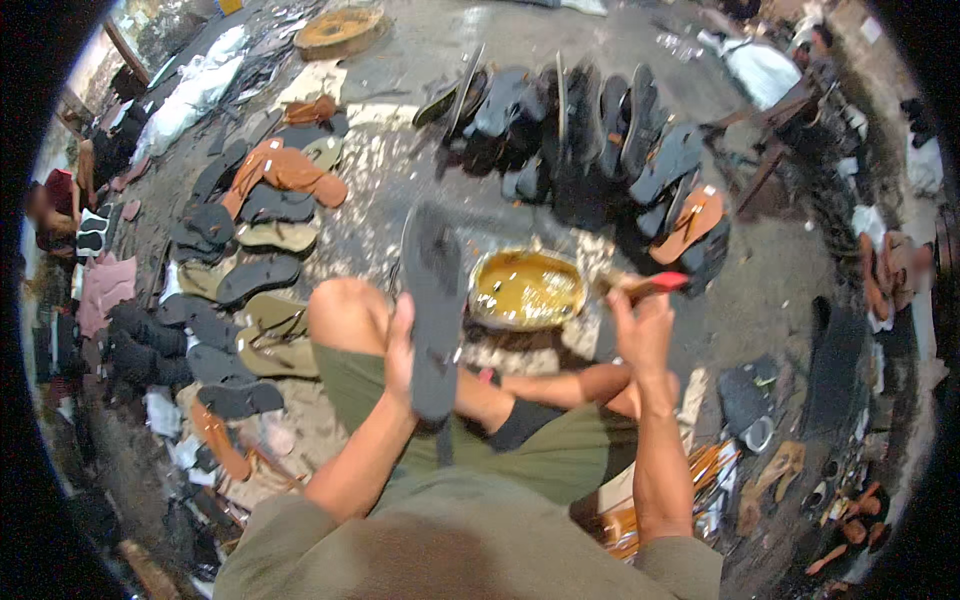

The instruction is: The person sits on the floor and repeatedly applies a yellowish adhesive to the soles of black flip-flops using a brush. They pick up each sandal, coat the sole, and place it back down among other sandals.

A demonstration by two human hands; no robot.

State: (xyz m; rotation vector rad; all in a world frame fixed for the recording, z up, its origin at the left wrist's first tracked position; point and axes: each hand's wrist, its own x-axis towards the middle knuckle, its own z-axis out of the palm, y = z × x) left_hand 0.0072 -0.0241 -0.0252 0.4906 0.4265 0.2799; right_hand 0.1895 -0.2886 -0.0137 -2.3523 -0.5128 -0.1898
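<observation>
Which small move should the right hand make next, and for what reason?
Probably shift the brush slightly left, to the yellow liquid. The right hand holds it just right of the container, while the left hand holds up a dark sole on the other side. Whether the bristles are already wet, I cannot tell.

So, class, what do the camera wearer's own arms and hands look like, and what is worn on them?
The left hand and right hand show no gloves. The left forearm and right forearm are bare, with no watch visible. The left sleeve and right sleeve are short, olive-grey and look plain.
</observation>
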